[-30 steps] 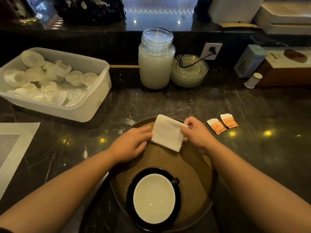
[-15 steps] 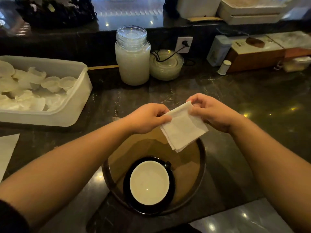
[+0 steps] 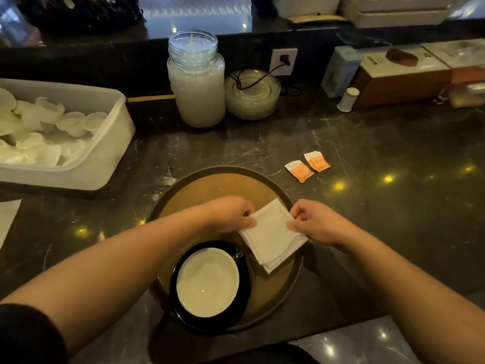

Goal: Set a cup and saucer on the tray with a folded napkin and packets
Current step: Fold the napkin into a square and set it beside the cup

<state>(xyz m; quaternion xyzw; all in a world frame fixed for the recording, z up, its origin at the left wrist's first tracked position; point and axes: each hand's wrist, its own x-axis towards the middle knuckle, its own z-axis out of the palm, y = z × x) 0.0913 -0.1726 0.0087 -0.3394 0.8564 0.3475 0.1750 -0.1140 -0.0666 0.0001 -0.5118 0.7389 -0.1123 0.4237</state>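
A round brown tray (image 3: 217, 187) lies on the dark marble counter. On its near part stands a black cup (image 3: 207, 282), white inside, on a black saucer (image 3: 246, 285). A folded white napkin (image 3: 273, 237) sits over the tray's right side, beside the cup. My left hand (image 3: 231, 214) pinches its left edge and my right hand (image 3: 315, 222) pinches its right corner. Whether the napkin rests on the tray or hangs just above it is unclear. Two orange packets (image 3: 307, 166) lie on the counter beyond the tray's right rim.
A white tub (image 3: 105, 164) of paper cups stands at the left. A glass jar (image 3: 196, 82) and stacked glass dishes (image 3: 252, 95) stand at the back, with a cord from a wall socket. Boxes (image 3: 401, 72) and a small white shaker (image 3: 347, 99) are at back right.
Both hands lifted the napkin off the tray's far part, then brought it down and nearer, to the tray's right side beside the cup. The camera view shifted too.
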